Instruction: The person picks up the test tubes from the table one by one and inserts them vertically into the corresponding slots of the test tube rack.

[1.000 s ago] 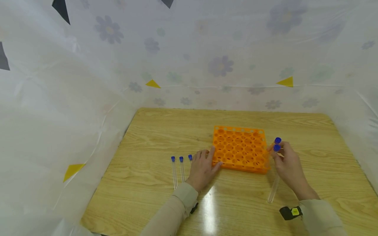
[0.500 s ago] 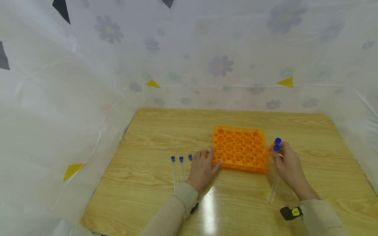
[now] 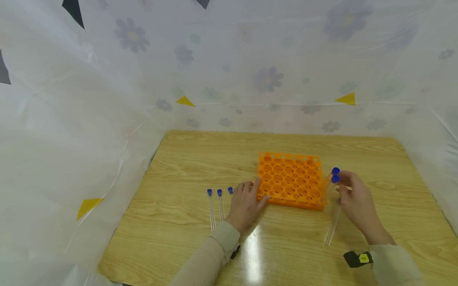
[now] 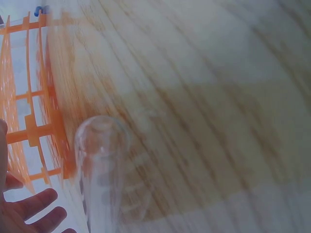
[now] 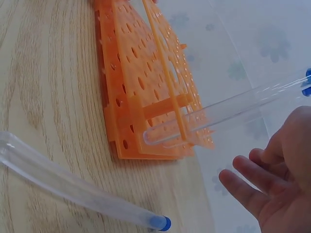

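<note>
Left hand (image 3: 244,204) loosely spread against orange rack (image 3: 290,174), 8 o'clock | right hand (image 3: 359,204), fingers apart by capped tubes (image 5: 233,108), rack's 4 o'clock | I'd guess light, stiff, slick, maybe brittle: pinch below caps (image 3: 335,171)

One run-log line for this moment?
left hand: touching orange rack | right hand: beside blue-capped tubes at rack's right end | loose tube: on table

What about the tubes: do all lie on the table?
No: in the right wrist view, one tube slants up at the orange rack.
</note>
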`<state>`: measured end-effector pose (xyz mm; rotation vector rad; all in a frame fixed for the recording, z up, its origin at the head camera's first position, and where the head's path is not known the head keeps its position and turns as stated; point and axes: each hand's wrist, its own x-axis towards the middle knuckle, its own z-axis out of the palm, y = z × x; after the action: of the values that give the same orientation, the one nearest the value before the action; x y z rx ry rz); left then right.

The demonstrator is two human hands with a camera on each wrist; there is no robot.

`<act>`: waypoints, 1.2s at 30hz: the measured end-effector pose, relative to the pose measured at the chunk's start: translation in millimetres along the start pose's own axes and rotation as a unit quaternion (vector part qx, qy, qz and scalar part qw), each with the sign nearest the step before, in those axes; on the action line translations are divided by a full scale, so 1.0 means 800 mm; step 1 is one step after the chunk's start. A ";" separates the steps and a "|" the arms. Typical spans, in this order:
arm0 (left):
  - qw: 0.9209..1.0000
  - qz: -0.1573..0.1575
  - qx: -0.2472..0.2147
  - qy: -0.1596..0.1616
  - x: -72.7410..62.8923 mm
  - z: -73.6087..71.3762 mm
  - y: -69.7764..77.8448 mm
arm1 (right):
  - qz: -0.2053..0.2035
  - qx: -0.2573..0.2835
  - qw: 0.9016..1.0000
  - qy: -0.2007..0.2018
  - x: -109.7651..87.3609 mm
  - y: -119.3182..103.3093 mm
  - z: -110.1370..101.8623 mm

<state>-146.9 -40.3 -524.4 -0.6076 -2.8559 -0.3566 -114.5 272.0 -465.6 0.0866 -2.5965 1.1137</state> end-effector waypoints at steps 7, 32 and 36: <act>1.000 0.004 0.002 0.005 0.000 -0.001 0.000 | 0.037 -0.013 0.999 0.011 -0.012 0.009 -0.009; 1.000 -0.004 -0.008 -0.019 -0.001 -0.003 0.000 | 0.135 -0.084 0.983 -0.097 -0.059 0.038 0.013; 1.000 -0.004 -0.009 -0.017 -0.001 -0.003 0.000 | 0.149 -0.082 0.978 -0.121 -0.061 0.041 0.015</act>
<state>-145.6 -41.0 -522.4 -0.6129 -2.8918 -0.3766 -77.3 282.7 -511.2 -0.2263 -2.9833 1.0308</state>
